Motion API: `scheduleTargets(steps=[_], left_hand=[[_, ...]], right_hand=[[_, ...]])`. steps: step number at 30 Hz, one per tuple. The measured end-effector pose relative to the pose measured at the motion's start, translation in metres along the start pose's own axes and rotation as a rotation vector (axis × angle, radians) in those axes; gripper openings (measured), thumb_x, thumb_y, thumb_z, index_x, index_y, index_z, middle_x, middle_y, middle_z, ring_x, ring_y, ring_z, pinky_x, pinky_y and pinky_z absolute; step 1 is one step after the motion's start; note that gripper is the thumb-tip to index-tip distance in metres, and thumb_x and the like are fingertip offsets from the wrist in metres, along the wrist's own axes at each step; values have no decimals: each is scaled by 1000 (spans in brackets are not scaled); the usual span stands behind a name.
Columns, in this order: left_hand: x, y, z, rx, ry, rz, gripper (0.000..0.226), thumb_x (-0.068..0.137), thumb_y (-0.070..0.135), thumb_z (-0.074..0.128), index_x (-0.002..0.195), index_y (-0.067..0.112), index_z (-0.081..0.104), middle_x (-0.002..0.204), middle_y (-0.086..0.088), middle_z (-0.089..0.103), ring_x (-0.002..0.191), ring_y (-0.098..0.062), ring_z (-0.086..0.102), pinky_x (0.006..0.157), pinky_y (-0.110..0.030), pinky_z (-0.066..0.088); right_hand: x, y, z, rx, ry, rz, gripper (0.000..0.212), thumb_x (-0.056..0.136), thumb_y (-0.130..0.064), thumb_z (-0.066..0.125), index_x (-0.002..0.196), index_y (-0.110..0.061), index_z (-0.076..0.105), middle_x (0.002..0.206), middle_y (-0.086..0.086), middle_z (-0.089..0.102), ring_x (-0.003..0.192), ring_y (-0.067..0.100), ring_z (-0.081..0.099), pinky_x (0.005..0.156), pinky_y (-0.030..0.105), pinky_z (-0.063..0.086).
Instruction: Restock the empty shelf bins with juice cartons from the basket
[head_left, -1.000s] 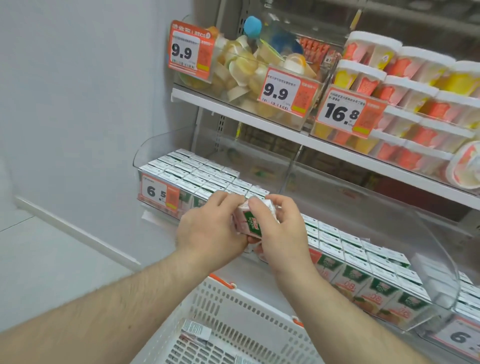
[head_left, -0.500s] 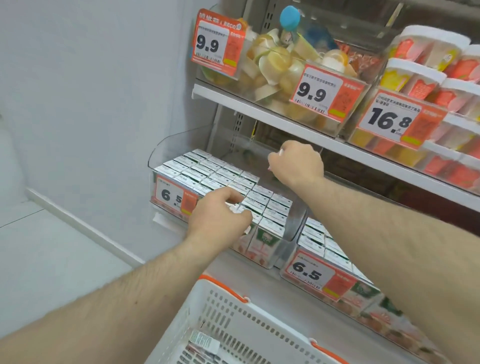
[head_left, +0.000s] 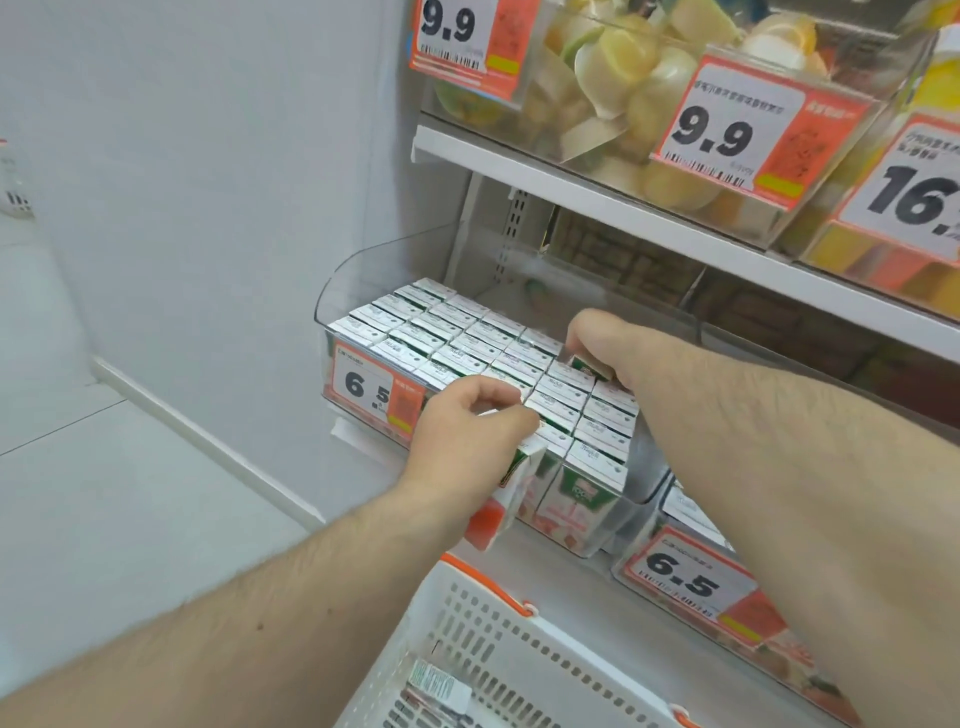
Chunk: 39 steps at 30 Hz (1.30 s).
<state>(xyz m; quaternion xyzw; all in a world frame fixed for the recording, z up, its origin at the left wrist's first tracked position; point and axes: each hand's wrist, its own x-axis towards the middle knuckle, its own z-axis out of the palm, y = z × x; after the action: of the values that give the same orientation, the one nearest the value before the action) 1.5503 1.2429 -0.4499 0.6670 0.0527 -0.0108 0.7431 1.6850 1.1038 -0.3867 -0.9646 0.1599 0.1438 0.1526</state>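
A clear shelf bin (head_left: 337, 291) is packed with rows of small white-topped juice cartons (head_left: 457, 338). My left hand (head_left: 467, 431) grips a tilted juice carton (head_left: 506, 499) in front of the bin's front edge. My right hand (head_left: 608, 343) reaches deep into the bin and holds another carton (head_left: 589, 366) at the right side of the rows, its lower part set among the others. The white basket (head_left: 467, 613) with orange trim sits below; the visible part shows only a label.
A second clear bin (head_left: 691, 577) with a 6.5 price tag stands to the right. The shelf above (head_left: 571, 187) carries bins of fruit cups with 9.9 and 16.8 tags. A white wall and floor lie to the left.
Both hands split from one shared carton; my right hand went to the back of the bin and now lowers a carton into the rows. My left hand keeps its carton at the front.
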Motion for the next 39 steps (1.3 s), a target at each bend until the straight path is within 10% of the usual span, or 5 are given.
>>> scheduleTargets(steps=[3, 13, 29, 33, 39], left_hand=[[0, 2, 0, -5, -15, -17, 14, 80, 18, 72, 92, 25, 68, 98, 4, 69, 90, -14, 64, 79, -31, 51], [-3, 5, -3, 51, -56, -35, 14, 80, 22, 71, 90, 31, 68, 97, 6, 70, 87, -21, 70, 82, -46, 58], [-12, 18, -6, -171, -3, -80, 11, 94, 20, 57, 95, 25, 67, 84, 5, 69, 66, -14, 62, 56, -27, 49], [-22, 26, -12, -281, 20, -122, 21, 97, 28, 49, 93, 27, 69, 78, 4, 62, 57, -13, 59, 56, -25, 45], [-34, 28, -17, -370, -23, -137, 50, 101, 51, 32, 90, 21, 69, 68, 3, 63, 49, -12, 58, 56, -28, 45]], right_hand=[[10, 11, -2, 66, 76, -5, 28, 97, -1, 53, 70, -3, 47, 42, 17, 43, 55, 22, 36, 59, 31, 35], [16, 24, 2, 207, 12, -54, 21, 100, -16, 48, 110, -1, 58, 107, 17, 61, 84, 27, 56, 88, 41, 51], [9, 26, 2, 143, -25, -43, 18, 100, -21, 43, 101, -7, 56, 105, 10, 59, 91, 25, 59, 84, 38, 48], [-21, 16, -4, -58, 309, -110, 24, 99, -22, 49, 108, -3, 60, 90, 7, 61, 73, 22, 59, 55, 27, 43], [-126, 14, 17, 349, 615, -593, 18, 89, -17, 55, 82, -25, 69, 77, -15, 66, 74, 8, 58, 68, 20, 46]])
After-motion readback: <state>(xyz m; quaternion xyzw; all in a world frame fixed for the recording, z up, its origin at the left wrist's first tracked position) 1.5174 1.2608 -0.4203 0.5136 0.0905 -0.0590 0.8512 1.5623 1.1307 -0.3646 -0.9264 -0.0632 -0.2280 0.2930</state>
